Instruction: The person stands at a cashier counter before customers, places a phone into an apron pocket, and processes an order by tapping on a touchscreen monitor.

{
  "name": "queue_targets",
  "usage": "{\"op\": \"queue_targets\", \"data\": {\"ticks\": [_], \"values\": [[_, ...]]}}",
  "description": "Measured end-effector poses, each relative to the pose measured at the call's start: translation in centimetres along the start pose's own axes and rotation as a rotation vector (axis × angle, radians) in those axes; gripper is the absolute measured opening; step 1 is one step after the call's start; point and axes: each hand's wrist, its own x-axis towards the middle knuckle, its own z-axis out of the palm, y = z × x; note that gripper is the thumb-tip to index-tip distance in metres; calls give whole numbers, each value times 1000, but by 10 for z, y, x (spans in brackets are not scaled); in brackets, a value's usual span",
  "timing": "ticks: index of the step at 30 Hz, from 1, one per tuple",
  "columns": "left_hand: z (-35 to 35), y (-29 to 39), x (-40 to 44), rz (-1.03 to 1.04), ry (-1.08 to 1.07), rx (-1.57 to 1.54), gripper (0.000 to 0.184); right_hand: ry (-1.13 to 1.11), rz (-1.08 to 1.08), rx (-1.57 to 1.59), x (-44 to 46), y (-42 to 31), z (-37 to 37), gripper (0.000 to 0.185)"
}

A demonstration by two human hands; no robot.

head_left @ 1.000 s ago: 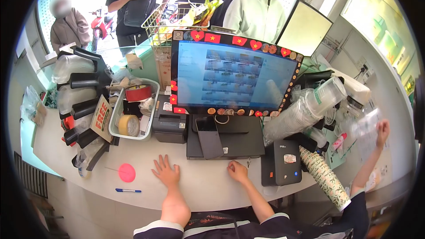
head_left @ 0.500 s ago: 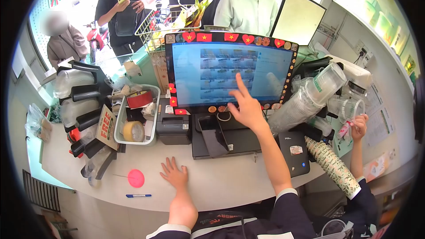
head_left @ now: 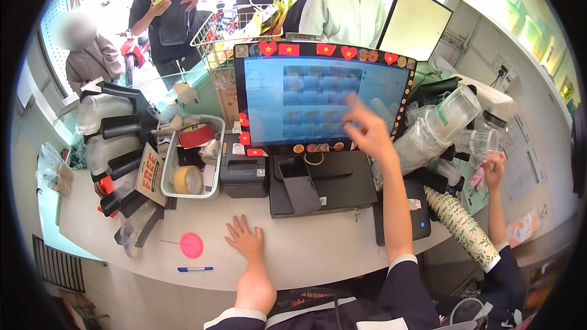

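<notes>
My left hand (head_left: pixel 246 238) lies flat on the pale counter (head_left: pixel 140 275), fingers spread, with nothing in it. A pink disc (head_left: pixel 191 245) and a blue pen (head_left: pixel 195 269) are to its left. My right hand (head_left: pixel 369 129) is raised before the right part of the touchscreen monitor (head_left: pixel 263 98), fingers apart and slightly blurred, holding nothing. Rows of small pictures show on the screen. Below the monitor, a dark phone (head_left: pixel 298 184) rests on a black box (head_left: pixel 348 192).
A co-worker's hand (head_left: pixel 494 171) is at the right beside stacked plastic cups (head_left: pixel 437 125) and patterned paper cups (head_left: pixel 461 226). A basket with tape (head_left: pixel 215 189), a black printer (head_left: pixel 244 174) and cup holders (head_left: pixel 122 127) stand left. Several people are beyond the counter.
My right hand has risen from the counter to the screen and shifted right over it. The picture rows on the screen have changed. The co-worker's hand has come lower, beside the cups.
</notes>
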Motion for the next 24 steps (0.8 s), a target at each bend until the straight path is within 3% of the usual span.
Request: {"op": "queue_targets", "data": {"ticks": [1, 3, 6, 8, 9, 12, 13, 16, 19, 22, 24], "values": [[0, -1, 0, 2, 3, 7, 61, 202, 26, -53, 4, -10, -7, 20], [1, 2, 0, 3, 11, 10, 61, 392, -36, -51, 7, -14, -12, 20], [7, -1, 0, 18, 37, 48, 60, 181, -155, 25, 2, -4, -9, 20], [10, -3, -1, 29, 61, 47, 60, -184, -50, -51, -12, 7, -5, 21], [11, -3, -2, 34, 73, 48, 60, -185, -61, -104, -14, 16, 0, 17], [6, -1, -1, 26, 49, 40, 59, 188, 2, -14, -13, -4, 6, 11], [6, -1, -1, 27, 52, 40, 59, 203, -32, -26, -14, -6, 5, 10], [6, -1, -1, 32, 60, 38, 58, -38, -18, 10, -18, 8, 4, 13], [6, -2, -2, 40, 63, 32, 58, 33, 12, 12, -16, 7, 7, 13], [5, -2, -2, 39, 59, 35, 58, 248, -38, -50, -15, -12, 12, 11], [5, 0, -1, 34, 54, 41, 58, 61, 24, -21, -18, -7, 7, 11]]}}
